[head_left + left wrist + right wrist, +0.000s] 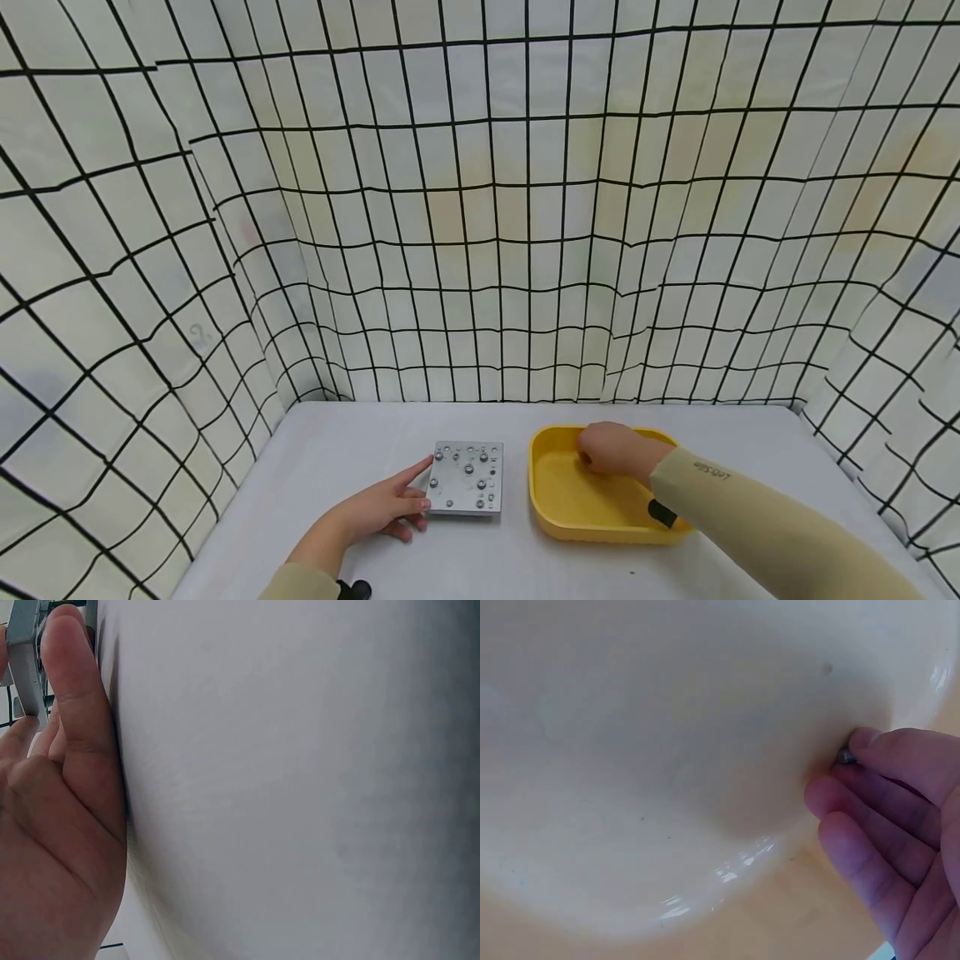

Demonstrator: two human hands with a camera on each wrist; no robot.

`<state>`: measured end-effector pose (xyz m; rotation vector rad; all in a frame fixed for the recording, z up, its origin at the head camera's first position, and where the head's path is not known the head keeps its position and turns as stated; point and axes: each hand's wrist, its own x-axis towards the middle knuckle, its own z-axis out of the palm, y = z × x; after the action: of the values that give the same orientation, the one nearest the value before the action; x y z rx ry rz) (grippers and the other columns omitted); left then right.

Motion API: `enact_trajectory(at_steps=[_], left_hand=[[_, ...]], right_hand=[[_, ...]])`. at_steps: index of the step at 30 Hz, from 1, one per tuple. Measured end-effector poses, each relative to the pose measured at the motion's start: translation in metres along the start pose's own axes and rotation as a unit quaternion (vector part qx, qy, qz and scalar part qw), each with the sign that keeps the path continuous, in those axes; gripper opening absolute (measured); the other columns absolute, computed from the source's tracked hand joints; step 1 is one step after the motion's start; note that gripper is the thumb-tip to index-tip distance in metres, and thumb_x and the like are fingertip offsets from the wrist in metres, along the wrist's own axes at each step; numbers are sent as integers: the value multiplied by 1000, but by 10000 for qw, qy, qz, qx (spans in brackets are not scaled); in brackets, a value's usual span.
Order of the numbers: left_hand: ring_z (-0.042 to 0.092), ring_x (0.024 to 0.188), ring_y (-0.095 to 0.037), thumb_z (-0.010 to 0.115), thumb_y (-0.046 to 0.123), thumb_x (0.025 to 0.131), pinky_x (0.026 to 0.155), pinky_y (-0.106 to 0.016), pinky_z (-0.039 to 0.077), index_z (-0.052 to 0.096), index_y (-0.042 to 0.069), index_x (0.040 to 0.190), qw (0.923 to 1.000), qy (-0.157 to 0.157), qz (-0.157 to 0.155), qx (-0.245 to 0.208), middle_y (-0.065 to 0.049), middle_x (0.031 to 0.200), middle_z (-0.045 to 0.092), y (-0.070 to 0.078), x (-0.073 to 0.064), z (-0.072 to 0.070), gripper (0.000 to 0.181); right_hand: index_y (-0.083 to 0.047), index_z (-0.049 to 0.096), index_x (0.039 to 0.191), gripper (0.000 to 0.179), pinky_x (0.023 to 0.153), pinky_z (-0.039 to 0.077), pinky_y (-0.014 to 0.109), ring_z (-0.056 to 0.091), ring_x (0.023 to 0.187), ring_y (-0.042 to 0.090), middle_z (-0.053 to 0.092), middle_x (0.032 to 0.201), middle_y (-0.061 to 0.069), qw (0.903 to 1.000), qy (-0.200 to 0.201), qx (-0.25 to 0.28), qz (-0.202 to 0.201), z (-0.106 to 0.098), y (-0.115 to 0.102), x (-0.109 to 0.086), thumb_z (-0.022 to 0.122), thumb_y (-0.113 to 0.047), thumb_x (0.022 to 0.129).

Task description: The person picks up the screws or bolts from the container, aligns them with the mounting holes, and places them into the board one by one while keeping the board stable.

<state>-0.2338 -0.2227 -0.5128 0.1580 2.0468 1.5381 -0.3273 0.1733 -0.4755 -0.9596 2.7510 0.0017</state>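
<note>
My left hand (378, 507) holds a square silver metal plate (455, 497) at its left edge, with fingers along the side and near corner. Several bolt or nut heads stand up from the plate's top, among small holes. From the left wrist, the plate (26, 664) shows edge-on between the fingers, close over the white cloth. Over at the right, my right hand (617, 450) reaches down into a yellow tray (562, 502). Its thumb and finger pinch a small grey metal piece (845, 756), mostly covered by the fingertips, close over the tray floor.
A white cloth (247, 533) covers the table under the plate and tray. White walls with a black grid (525, 250) rise at the back and both sides. One tiny dark speck (632, 572) lies on the cloth in front of the tray.
</note>
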Motion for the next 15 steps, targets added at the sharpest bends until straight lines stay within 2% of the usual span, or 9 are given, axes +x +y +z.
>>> enact_trajectory(at_steps=[8,11,15], left_hand=[[65,87,-22,65,26,97,70,-36,56,13,17,161,10000,9,-25,-7,-10,113,65,-1,1,0,83],[65,87,-22,65,26,97,69,-36,56,13,18,161,10000,8,-6,-17,-11,113,65,-1,2,-1,83],[65,87,-22,65,26,97,69,-36,56,12,17,161,10000,-25,40,-25,-11,114,65,-2,2,-1,83]], right_hand=[[-19,65,72,20,65,42,29,47,64,11,52,67,-7,9991,-100,339,228,-6,-2,-5,69,-11,90],[-17,71,81,11,67,46,30,50,67,11,56,72,-9,9966,-49,745,335,-9,-2,-7,70,-13,91],[-11,73,90,1,65,49,29,55,67,10,61,77,-9,9894,189,1425,211,-13,-2,-14,73,-11,90]])
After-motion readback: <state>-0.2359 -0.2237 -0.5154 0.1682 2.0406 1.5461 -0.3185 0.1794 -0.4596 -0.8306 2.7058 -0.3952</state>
